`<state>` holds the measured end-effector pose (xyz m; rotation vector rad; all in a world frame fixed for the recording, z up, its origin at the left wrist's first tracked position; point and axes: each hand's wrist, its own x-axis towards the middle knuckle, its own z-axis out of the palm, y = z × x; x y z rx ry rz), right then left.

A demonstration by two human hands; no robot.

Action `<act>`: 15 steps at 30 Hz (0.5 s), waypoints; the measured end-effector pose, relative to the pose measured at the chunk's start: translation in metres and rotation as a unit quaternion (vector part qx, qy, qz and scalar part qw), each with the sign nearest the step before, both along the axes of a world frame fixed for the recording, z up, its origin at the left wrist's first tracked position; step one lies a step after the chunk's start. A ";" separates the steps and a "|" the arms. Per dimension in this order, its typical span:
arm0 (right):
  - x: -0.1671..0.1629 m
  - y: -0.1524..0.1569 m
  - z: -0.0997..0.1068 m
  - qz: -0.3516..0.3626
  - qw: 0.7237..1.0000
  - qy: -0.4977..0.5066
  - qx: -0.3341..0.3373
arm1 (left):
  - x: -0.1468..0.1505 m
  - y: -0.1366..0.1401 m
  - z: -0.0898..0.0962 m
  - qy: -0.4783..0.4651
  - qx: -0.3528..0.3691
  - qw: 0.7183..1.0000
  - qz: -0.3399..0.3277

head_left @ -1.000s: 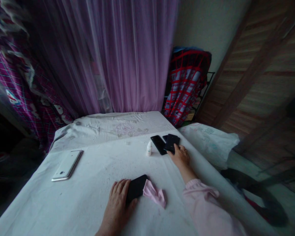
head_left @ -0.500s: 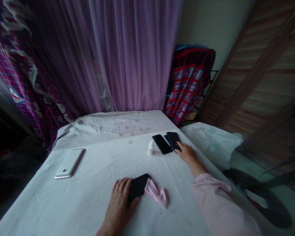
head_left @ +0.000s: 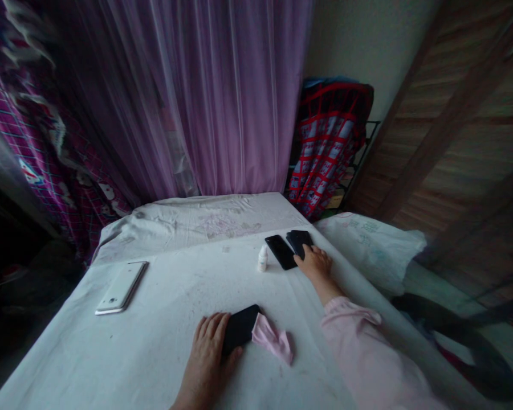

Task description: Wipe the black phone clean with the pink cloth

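Observation:
My left hand [head_left: 209, 353] is closed around the left end of a black phone [head_left: 243, 326] lying on the near part of the table, fingers along its far edge and thumb at the near edge. A crumpled pink cloth [head_left: 273, 340] touches that phone's right end. At the back right, my right hand [head_left: 315, 263] grips the near end of a dark phone [head_left: 301, 240], which overlaps another one beneath it. Just left of them lies another black phone [head_left: 280, 250], flat on the cloth. A small white dropper bottle [head_left: 262, 259] stands upright beside it.
A white phone [head_left: 120, 289], seemingly stacked on another, lies at the left of the table. White cloth [head_left: 171, 290] covers the tabletop. Purple curtains [head_left: 239, 102] hang behind it. Off the right edge are a plastic bag [head_left: 367, 242] and a red-patterned fabric bundle [head_left: 325, 142].
My right hand has shifted slightly left on the dark phones, its thumb now at their left side. The upper phone sits a little more squarely over the lower one. My left hand stays put.

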<state>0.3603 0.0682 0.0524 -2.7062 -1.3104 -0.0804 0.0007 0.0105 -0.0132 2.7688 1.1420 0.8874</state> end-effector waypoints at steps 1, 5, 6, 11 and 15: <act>-0.002 -0.001 0.000 0.001 1.000 -0.005 0.006 | 0.000 0.000 0.000 0.000 0.000 1.000 0.000; -0.006 -0.003 0.002 0.003 1.000 -0.003 0.014 | 0.001 -0.001 0.002 0.002 -0.006 1.000 0.005; -0.006 -0.003 0.003 0.001 1.000 0.001 0.015 | 0.001 -0.001 0.002 0.003 -0.007 1.000 0.006; -0.011 -0.009 0.004 0.007 0.996 -0.014 0.092 | 0.001 -0.001 0.004 0.009 0.000 1.000 0.002; -0.040 -0.034 -0.002 0.139 0.960 0.035 0.242 | 0.001 0.000 0.000 0.013 0.009 1.000 0.002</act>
